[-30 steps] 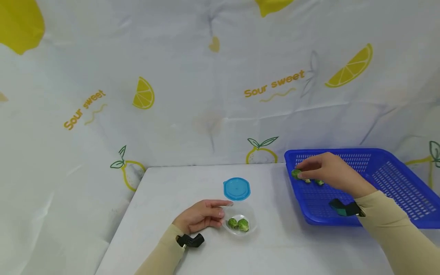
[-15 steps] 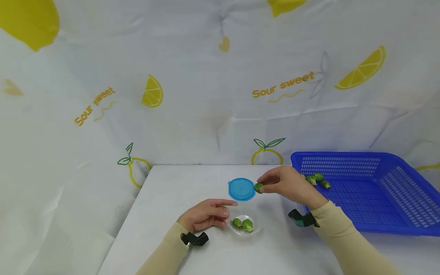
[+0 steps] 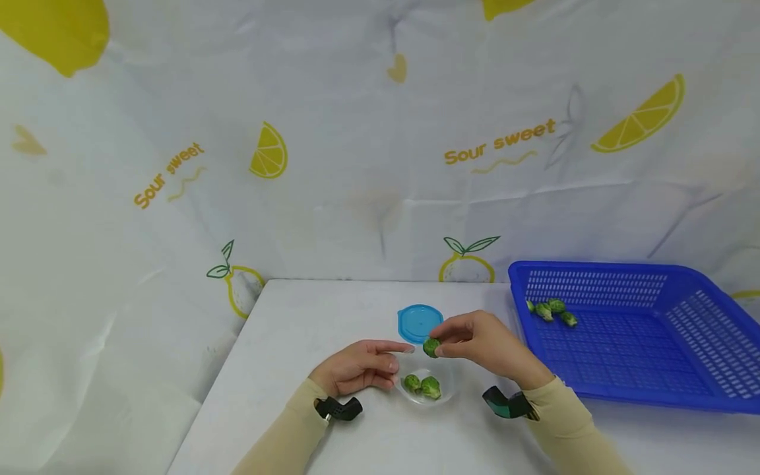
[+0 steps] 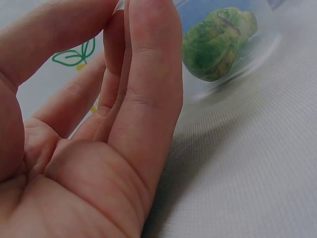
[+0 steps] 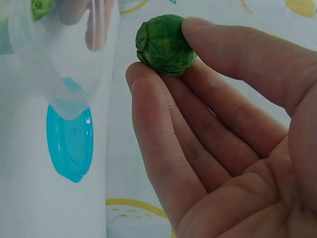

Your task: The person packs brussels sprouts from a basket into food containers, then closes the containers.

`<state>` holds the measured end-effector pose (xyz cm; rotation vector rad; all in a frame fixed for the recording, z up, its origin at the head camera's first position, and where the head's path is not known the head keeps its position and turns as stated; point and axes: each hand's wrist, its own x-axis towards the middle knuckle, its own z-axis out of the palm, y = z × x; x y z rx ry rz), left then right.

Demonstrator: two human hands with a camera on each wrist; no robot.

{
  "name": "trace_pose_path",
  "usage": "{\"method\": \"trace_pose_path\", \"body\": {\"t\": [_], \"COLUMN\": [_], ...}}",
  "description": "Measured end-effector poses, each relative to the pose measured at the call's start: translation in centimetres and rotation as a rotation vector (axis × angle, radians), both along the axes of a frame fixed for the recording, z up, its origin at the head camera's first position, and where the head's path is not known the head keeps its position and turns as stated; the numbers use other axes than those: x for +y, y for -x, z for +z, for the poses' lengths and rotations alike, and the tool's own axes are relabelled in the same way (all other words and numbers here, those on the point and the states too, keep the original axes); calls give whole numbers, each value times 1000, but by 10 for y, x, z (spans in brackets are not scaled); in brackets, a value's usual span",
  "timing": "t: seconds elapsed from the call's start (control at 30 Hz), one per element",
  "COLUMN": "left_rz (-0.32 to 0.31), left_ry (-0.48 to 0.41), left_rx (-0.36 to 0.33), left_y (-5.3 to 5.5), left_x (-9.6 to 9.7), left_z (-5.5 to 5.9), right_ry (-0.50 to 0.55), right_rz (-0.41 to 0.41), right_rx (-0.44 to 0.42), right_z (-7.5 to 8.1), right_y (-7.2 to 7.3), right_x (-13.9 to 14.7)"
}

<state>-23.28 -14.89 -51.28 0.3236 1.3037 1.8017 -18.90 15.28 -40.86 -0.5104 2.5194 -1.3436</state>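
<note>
My right hand [image 3: 483, 346] pinches a Brussels sprout [image 5: 166, 44] between thumb and fingertips, above the far side of a small clear plastic container [image 3: 446, 386]. Two more sprouts [image 3: 430, 388] lie inside that container. At its left side my left hand [image 3: 362, 366] holds the container's rim, the index finger stretched along the far edge. In the left wrist view a sprout [image 4: 213, 47] shows through the clear wall beside the fingers [image 4: 153, 74]; the exact contact at the rim is partly out of sight.
Behind the container a blue lid [image 3: 419, 323] lies flat on the white table [image 3: 320, 310]. To the right stands a large blue basket [image 3: 629, 392] with several sprouts [image 3: 556, 305] in its far left corner. A lemon-printed cloth [image 3: 350, 145] hangs behind.
My right hand has lifted a sprout out of the blue basket and carried it left to above the container. My left hand has stayed at the container.
</note>
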Motion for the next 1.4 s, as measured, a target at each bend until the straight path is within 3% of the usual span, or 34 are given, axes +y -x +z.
{"method": "trace_pose_path", "body": {"t": [0.17, 0.87, 1.4], "left_rz": [0, 2, 8], "left_ry": [6, -11, -7], "left_rx": [0, -5, -9], "left_y": [1, 1, 1], "left_x": [0, 1, 1], "left_z": [0, -4, -2], "right_ry": [5, -124, -165], "right_rz": [5, 57, 32], "right_rx": [-12, 124, 157], "right_z": [-8, -13, -17], "right_y": [-2, -10, -11], "right_x": [-3, -22, -27]}}
